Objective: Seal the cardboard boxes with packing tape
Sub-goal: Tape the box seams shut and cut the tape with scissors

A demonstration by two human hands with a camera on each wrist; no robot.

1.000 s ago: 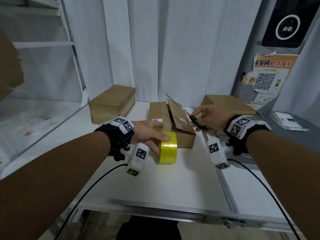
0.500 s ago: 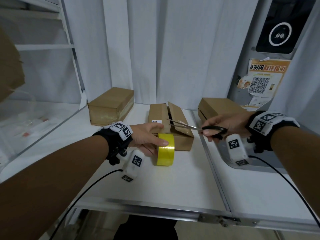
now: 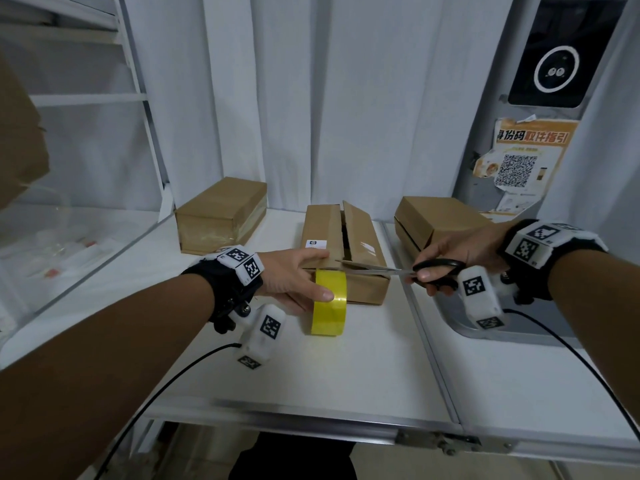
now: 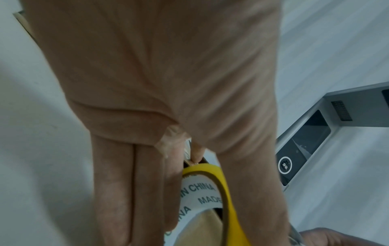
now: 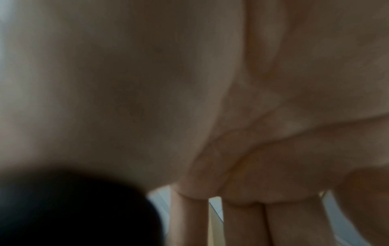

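Two hands busy: my left hand (image 3: 294,275) grips the yellow tape roll (image 3: 329,303) against the middle box (image 3: 346,251), my right hand (image 3: 457,254) holds open scissors (image 3: 391,270) at the strip; a slack strip could fold, sticking to itself.

Tape roll (image 3: 329,302) before middle box (image 3: 343,251), touching

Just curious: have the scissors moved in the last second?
Yes. The scissors swung down, blades now level, pointing left across the open box front.
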